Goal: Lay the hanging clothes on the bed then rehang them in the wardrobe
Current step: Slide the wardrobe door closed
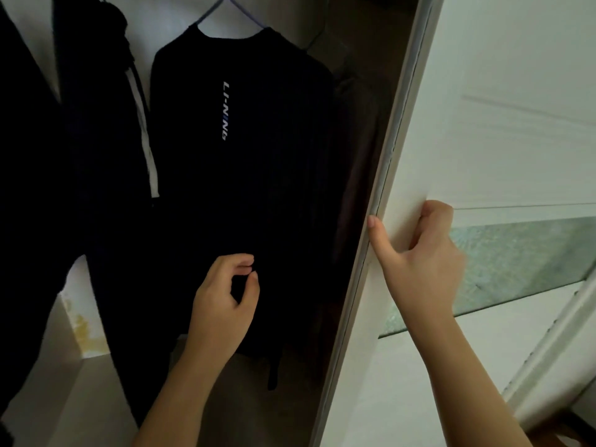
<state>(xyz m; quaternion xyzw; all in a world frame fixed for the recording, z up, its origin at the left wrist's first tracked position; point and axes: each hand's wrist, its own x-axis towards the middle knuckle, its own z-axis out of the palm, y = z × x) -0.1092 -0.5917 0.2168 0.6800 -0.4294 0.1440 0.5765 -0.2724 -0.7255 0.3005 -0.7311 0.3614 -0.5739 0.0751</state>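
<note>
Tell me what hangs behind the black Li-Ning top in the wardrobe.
Behind the black Li-Ning top, toward the door, a brownish garment shows as a narrow strip. The top covers the rest, so its type and hanger cannot be seen.

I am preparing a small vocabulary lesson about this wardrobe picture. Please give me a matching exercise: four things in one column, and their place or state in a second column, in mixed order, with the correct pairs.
Column 1
1. black shirt
2. left hand
3. right hand
4. hanger

Column 2
A. grips the edge of the white wardrobe door
B. pale purple, carries a garment at the top of the picture
C. hangs in the wardrobe, with vertical white letters
D. fingers curled, in front of the lower part of a dark garment

Pairs: 1-C, 2-D, 3-A, 4-B
</note>
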